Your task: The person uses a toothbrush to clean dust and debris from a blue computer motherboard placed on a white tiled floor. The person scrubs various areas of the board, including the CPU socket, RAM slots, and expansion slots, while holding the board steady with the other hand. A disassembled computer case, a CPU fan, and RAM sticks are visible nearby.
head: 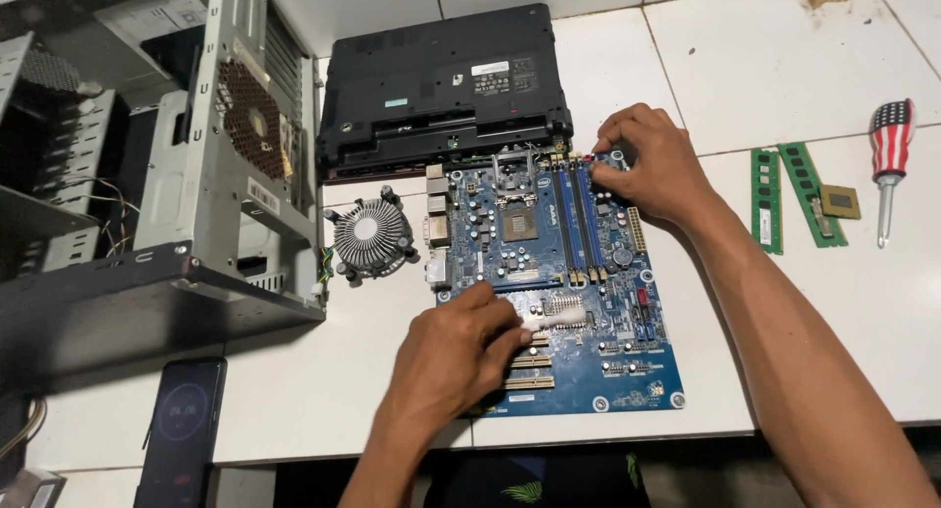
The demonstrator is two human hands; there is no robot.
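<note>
Both arms are bare and reach forward from the bottom of the view. The left hand comes up from low centre, wrist nearly straight, back of the hand facing up, its fingers curled and bunched toward the thumb in a pinch around something small and pale. The right forearm runs long and diagonal from the lower right corner, up and to the left. The right hand sits farther away than the left, knuckles raised, fingers bent downward with the tips pressed down; the two hands are well apart
</note>
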